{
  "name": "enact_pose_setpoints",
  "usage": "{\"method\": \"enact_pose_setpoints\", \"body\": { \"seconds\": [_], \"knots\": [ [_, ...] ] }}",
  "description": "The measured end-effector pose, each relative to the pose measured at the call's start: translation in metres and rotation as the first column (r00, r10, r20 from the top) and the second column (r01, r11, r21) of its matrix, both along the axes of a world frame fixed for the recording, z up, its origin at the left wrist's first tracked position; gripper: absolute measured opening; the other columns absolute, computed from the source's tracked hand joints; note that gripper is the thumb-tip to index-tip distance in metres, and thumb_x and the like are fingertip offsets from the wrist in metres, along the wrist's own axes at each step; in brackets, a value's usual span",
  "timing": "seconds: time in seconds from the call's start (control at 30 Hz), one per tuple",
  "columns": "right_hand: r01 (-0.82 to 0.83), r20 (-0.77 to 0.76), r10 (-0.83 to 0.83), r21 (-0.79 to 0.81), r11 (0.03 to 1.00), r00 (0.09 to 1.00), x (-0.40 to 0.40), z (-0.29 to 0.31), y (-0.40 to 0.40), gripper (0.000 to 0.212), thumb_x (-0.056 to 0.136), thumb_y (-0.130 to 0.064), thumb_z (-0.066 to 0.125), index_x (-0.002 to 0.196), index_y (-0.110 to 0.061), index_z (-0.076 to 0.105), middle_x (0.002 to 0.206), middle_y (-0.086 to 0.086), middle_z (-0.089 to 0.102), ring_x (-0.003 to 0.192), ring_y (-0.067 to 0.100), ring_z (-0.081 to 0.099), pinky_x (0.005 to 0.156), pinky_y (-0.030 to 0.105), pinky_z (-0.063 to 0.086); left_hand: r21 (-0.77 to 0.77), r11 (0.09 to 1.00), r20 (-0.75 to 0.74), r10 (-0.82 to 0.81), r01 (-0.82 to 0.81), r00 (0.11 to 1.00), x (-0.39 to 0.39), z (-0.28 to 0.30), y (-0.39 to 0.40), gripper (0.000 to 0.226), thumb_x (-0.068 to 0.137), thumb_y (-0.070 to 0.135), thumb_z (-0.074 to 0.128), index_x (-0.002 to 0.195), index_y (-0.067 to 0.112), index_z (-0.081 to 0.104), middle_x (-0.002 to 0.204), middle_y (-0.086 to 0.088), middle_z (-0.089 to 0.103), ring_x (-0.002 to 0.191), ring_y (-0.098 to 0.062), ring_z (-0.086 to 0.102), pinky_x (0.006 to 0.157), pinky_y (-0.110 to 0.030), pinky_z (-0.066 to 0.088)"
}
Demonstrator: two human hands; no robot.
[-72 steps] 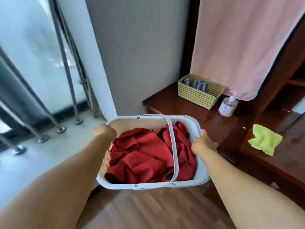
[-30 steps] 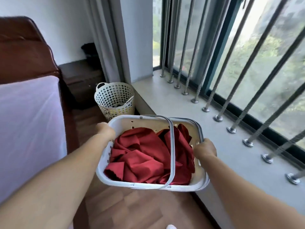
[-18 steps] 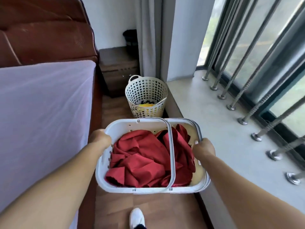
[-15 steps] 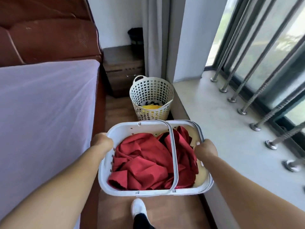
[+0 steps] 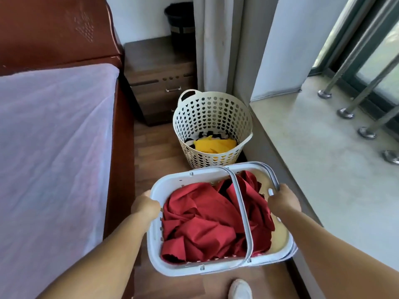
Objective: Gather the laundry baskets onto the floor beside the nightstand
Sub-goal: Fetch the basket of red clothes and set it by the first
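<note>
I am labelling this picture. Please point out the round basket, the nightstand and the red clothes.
round basket (image 5: 212,113): head view, on its perforated inner wall.
nightstand (image 5: 159,67): head view, on its front upper panel.
red clothes (image 5: 203,225): head view, on the middle folds.

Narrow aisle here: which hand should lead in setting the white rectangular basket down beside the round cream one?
Left, probably. The left hand is over bare wood floor by the bed; the right hand is near the raised ledge.
</note>
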State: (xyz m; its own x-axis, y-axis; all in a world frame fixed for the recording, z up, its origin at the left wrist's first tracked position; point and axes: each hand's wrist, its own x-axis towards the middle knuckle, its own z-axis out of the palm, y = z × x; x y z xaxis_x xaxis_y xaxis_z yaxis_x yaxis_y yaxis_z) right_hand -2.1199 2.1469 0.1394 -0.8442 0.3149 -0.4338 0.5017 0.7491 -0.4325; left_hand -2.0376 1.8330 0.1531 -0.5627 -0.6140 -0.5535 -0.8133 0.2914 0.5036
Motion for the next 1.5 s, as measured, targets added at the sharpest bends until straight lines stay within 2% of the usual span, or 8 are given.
{"method": "enact_pose_setpoints", "body": {
  "seconds": [0.23,0.33,0.5,0.83,1.03,1.13,1.33,1.5],
  "knots": [
    [-0.01,0.056,0.009,0.015,1.0,0.998,-0.063,-0.103,-0.015,0.036,0.096,-0.028,0.035,0.119,-0.004,0.047,0.126,0.025,0.048,0.101,0.043,0.056,0.091,0.043,0.045,0.099,0.995,0.007,0.022,-0.022,1.0,-0.049,-0.102,-0.009,0.058,0.082,-0.006,0.04,0.135,0.013,0.054,0.125,-0.015,0.064,0.113,-0.035,0.061,0.095,-0.039,0.053],
    [-0.025,0.04,0.025,0.01,1.0,0.999,-0.089,-0.158,-0.016,0.031,0.097,-0.027,0.034,0.116,-0.005,0.044,0.128,0.024,0.037,0.093,0.043,0.056,0.091,0.044,0.043,0.113,0.993,-0.01,0.037,-0.036,0.999,-0.077,-0.16,-0.004,0.055,0.082,-0.004,0.038,0.133,0.01,0.055,0.124,-0.018,0.063,0.112,-0.036,0.061,0.092,-0.039,0.052],
    [-0.041,-0.016,0.041,-0.013,0.999,0.999,-0.132,-0.243,-0.005,0.051,0.095,-0.021,0.04,0.144,-0.02,0.025,0.14,0.024,0.031,0.117,0.046,0.051,0.105,0.046,0.036,0.169,0.983,-0.007,0.068,-0.066,0.998,-0.123,-0.245,0.012,0.059,0.085,-0.003,0.039,0.142,0.007,0.044,0.136,-0.019,0.055,0.121,-0.037,0.056,0.098,-0.039,0.049],
    [-0.162,-0.047,0.166,0.08,0.983,0.985,-0.202,-0.345,0.01,0.048,0.088,-0.006,0.045,0.135,-0.004,0.036,0.137,0.032,0.028,0.113,0.043,0.047,0.1,0.033,0.039,0.248,0.969,-0.076,0.041,-0.021,0.996,-0.187,-0.337,0.033,0.041,0.088,0.002,0.045,0.129,0.002,0.048,0.126,-0.022,0.057,0.105,-0.034,0.057,0.086,-0.035,0.047],
    [-0.118,-0.055,0.121,0.059,0.991,0.991,-0.219,-0.364,0.005,0.061,0.086,-0.017,0.055,0.139,0.0,0.031,0.144,0.026,0.024,0.126,0.043,0.042,0.107,0.037,0.035,0.249,0.968,-0.052,0.002,0.011,0.999,-0.203,-0.347,0.032,0.037,0.088,0.001,0.044,0.123,-0.002,0.052,0.108,-0.019,0.06,0.087,-0.028,0.051,0.08,-0.03,0.043],
    [-0.137,-0.027,0.139,0.073,0.988,0.99,-0.219,-0.359,-0.001,0.074,0.085,-0.016,0.055,0.146,0.003,0.019,0.151,0.024,0.021,0.136,0.039,0.033,0.111,0.039,0.031,0.28,0.958,0.007,-0.062,0.057,0.998,-0.203,-0.339,0.035,0.037,0.087,0.004,0.048,0.124,0.002,0.051,0.102,-0.012,0.06,0.096,-0.03,0.055,0.083,-0.032,0.046],
    [-0.203,-0.096,0.207,0.041,0.978,0.974,-0.216,-0.303,-0.036,0.07,0.086,-0.017,0.052,0.147,-0.002,0.022,0.149,0.022,0.033,0.136,0.036,0.037,0.11,0.04,0.033,0.172,0.973,0.044,-0.165,0.155,0.985,-0.208,-0.295,0.051,0.073,0.094,0.022,0.048,0.155,0.011,0.008,0.155,-0.014,0.03,0.135,-0.03,0.042,0.105,-0.032,0.038],
    [-0.161,-0.302,0.116,-0.13,0.978,0.946,-0.192,-0.207,-0.065,0.049,0.091,-0.024,0.05,0.137,-0.007,0.042,0.136,0.018,0.051,0.125,0.033,0.047,0.098,0.037,0.039,0.123,0.973,-0.208,-0.167,0.195,0.964,-0.217,-0.198,0.071,0.046,0.095,0.025,0.049,0.138,0.009,0.046,0.133,-0.014,0.055,0.122,-0.031,0.054,0.104,-0.039,0.044]
  ]
}}
